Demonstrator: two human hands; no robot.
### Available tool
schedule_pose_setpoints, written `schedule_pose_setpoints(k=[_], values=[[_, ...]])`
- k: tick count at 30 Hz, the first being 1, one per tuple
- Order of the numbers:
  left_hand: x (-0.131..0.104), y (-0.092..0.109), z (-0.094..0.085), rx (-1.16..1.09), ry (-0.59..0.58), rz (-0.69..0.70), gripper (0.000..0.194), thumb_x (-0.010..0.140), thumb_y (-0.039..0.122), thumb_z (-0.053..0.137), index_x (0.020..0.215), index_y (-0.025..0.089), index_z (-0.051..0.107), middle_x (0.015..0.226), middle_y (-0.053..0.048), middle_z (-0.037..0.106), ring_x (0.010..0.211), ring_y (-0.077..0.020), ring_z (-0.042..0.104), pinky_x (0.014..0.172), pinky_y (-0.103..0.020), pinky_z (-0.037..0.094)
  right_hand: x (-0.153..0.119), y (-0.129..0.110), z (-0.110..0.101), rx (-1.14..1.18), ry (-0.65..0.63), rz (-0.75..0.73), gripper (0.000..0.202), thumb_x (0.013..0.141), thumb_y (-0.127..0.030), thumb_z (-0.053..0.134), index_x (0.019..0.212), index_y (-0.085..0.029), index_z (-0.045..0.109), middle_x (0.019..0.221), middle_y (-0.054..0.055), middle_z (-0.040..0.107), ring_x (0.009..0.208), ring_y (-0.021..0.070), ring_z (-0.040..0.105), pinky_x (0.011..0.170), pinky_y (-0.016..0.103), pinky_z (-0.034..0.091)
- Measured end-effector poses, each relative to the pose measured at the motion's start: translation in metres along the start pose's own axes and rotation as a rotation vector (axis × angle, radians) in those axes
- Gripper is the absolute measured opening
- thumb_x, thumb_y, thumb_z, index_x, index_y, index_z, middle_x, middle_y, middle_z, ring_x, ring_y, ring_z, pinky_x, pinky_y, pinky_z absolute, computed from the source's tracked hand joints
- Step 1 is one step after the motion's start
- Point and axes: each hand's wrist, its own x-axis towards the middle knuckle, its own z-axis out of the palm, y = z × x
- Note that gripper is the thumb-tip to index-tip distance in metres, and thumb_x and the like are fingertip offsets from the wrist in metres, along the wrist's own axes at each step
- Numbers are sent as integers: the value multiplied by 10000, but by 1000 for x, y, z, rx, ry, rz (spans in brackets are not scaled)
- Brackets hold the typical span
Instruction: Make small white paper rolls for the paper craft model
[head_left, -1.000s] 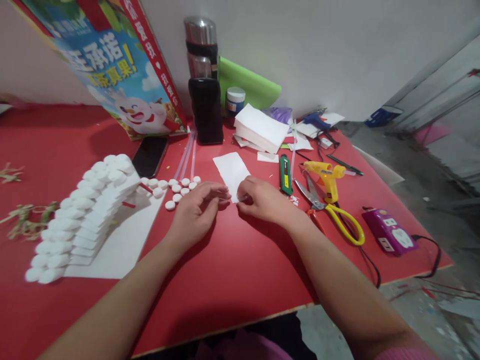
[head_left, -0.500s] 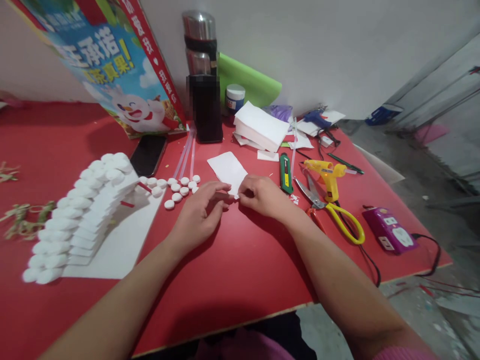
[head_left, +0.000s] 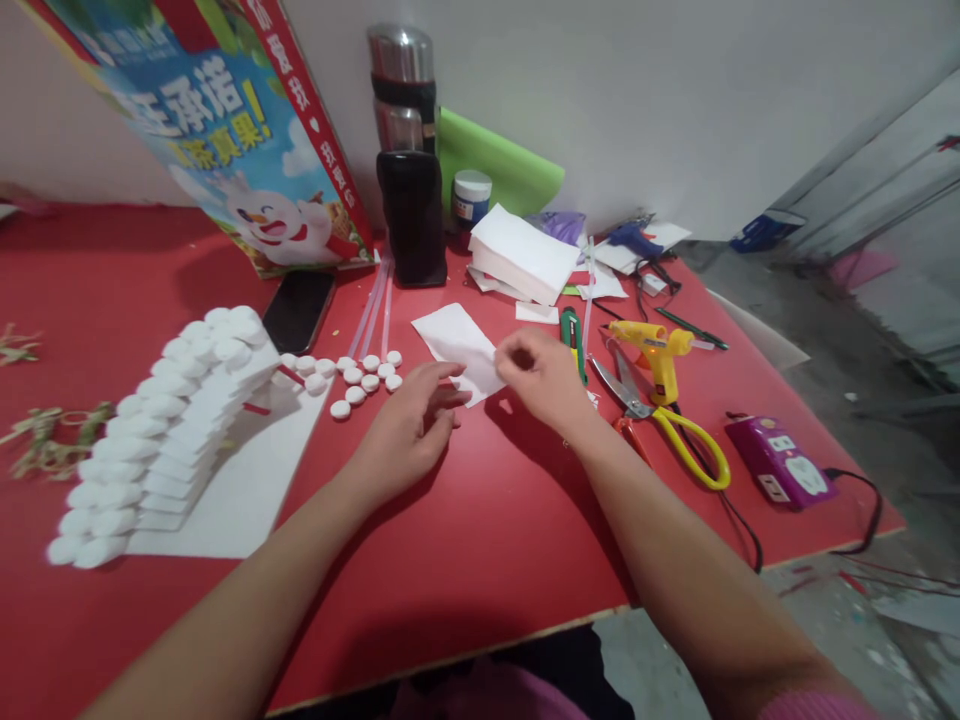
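A small white sheet of paper (head_left: 454,335) lies on the red table in front of me, its right side slightly bent. My right hand (head_left: 544,380) is closed in a pinch at the paper's right edge; the fingertips are partly hidden. My left hand (head_left: 409,425) is open, its fingers apart and pointing at the paper's lower left edge, with nothing in it. Several round white pieces (head_left: 370,383) lie just beyond my left hand. A green utility knife (head_left: 572,335) lies behind my right hand, partly covered by it.
To the left stands a stepped white paper model (head_left: 187,430) edged with round white pieces. On the right are yellow-handled scissors (head_left: 691,443), a yellow glue gun (head_left: 656,350) and a purple power box (head_left: 780,460). Behind are a paper stack (head_left: 525,255), a phone (head_left: 298,310) and a flask (head_left: 403,60).
My right hand has moved right and slightly up, away from my left fingers. More of the paper's lower right part shows, and it is bent. My left hand has barely shifted.
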Motion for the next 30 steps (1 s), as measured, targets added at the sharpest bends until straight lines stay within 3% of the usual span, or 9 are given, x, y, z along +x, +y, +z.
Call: schedule_pose_setpoints(k=[2,4,7,11,15,18,24,27,30], values=[[0,-2,1,-48,2,-35,457,945,163,580,1390,261,543,1478,-146,554,1229,-306,726,910,-426,625,1,-7,-8,164,209,-80,34,837,-217,631,804,-224,629,907,35,692,874,192,636,831,344,500],[1,-1,2,-134,31,-85,462,943,211,623,1393,260,536,1528,-156,521,1229,-312,723,859,-403,636,2,-12,-19,436,241,-55,39,840,-272,651,835,-240,629,954,32,691,932,200,648,891,362,518],[4,6,1,-332,164,-183,560,904,317,742,1419,245,536,1547,-169,531,1187,-313,737,864,-413,644,0,-16,-31,820,23,196,137,767,-356,698,827,-258,623,754,-12,599,730,189,599,751,359,544],[8,20,-2,-590,297,-243,508,793,330,888,1253,203,716,1354,-131,732,1263,-334,697,1047,-426,582,-3,-14,-31,1054,-277,404,183,693,-342,774,747,-233,637,603,-51,491,570,131,494,662,321,557],[11,25,-2,-751,422,-229,390,707,333,947,1030,182,787,1108,-110,822,1174,-351,737,998,-420,606,-3,-11,-22,1026,-382,499,100,656,-178,766,699,-184,676,596,-38,569,557,96,534,683,298,605],[15,26,-5,-801,439,-206,399,716,329,923,1075,229,781,1095,-77,828,1223,-330,720,1017,-410,602,-1,-8,-22,966,-371,537,92,663,-162,764,703,-174,682,610,-27,608,552,106,569,651,320,637],[16,28,-20,-902,503,-232,389,927,564,674,1080,223,779,1138,-93,824,1266,-362,705,942,-451,656,2,-4,-35,849,-217,522,144,743,-248,804,752,-174,681,1014,96,797,726,159,707,633,311,636],[14,30,-19,-873,423,-275,545,943,704,594,1109,211,757,1165,-113,814,1272,-370,707,918,-458,665,2,-6,-33,804,-211,547,193,758,-318,820,742,-183,684,911,64,775,671,139,663,615,297,608],[10,30,-11,-852,309,-353,420,850,510,807,1119,192,753,1126,-127,819,1215,-370,737,936,-459,662,1,-9,-24,673,-203,589,247,816,-401,789,723,-190,698,696,9,668,564,109,556,508,241,485]])
